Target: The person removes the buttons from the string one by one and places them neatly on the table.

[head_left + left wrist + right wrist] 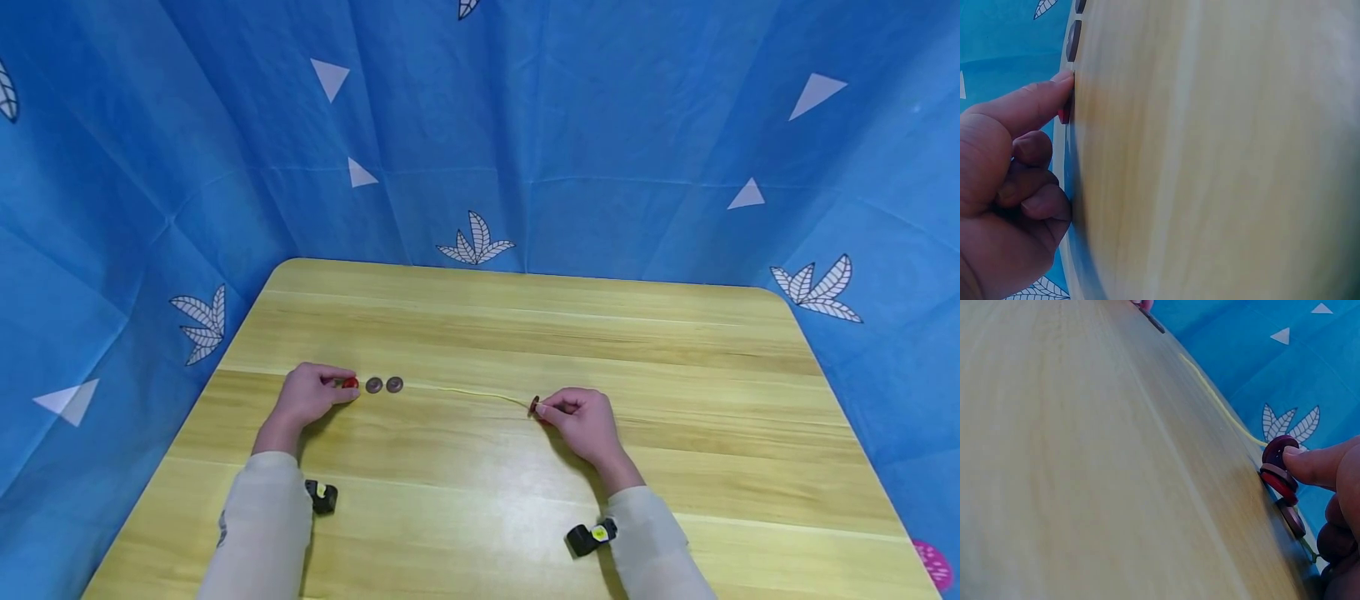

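- Left hand (307, 397) grip: index tip and thumb pinch a small red button (350, 382) flat on the bench (525, 333); other fingers curled under, per the left wrist view.
- Left wrist view: fingertip presses on the red button (1064, 114); one brown button (1073, 40) just past it, toward 12 o'clock in that frame.
- Right hand (581, 421) grip: narrow, fingertip and thumb closed on a dark red button (534, 406) held on edge at the end of the thread.
- Right wrist view: a small stack of buttons (1280, 472) under the fingertip (1316, 464); dark red one tilted up, a brighter red one below it, a brownish one lower still, all on the thread; exact count hard to tell.
- Yellow thread (480, 393) lies on the bench, running from the right hand's buttons toward 9 o'clock, ending near the loose buttons; whether it reaches them, cannot tell.
- Two loose brown buttons (384, 384) lie side by side, flat, at 3 o'clock of the red button, just beside it, not touching each other.
- The hands are well apart, left at 9 o'clock of centre, right about centre, both on the near half of the bench.
- Both forearms in pale sleeves (262, 517); a black wrist camera (322, 496) by the left arm, another (592, 535) by the right.
- Blue cloth backdrop (600, 125) with white leaf and triangle prints around the bench on three sides.
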{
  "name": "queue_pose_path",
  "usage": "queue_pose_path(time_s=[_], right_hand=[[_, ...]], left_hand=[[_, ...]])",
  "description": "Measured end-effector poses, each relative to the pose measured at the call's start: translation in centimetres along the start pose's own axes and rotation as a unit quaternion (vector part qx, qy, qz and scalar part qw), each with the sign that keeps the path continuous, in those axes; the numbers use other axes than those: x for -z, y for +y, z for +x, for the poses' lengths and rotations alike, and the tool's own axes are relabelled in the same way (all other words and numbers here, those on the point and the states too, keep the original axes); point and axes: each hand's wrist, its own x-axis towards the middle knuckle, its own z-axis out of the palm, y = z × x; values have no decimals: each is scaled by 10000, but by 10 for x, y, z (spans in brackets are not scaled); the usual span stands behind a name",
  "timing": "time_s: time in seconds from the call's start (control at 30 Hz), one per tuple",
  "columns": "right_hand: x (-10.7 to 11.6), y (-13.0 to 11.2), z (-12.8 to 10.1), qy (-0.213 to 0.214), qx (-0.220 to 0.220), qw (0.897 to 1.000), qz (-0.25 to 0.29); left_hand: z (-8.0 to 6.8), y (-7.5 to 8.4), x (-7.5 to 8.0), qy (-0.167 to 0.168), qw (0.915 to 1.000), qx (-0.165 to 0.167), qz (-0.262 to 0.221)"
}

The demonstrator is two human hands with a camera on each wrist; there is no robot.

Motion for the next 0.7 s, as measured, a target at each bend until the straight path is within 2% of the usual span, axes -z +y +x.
queue_pose_path(time_s=[0.3,0.53,0.7], right_hand=[[1,-25,-5,-65,86,9999,42],[-1,-1,-1,-4,-42,9999,159],[-1,3,-1,14,65,9998,193]], left_hand=[[2,-2,0,-52,9999,89,-46],[1,0,-1,-21,9999,108,-74],[-3,5,2,197,9995,16,-243]])
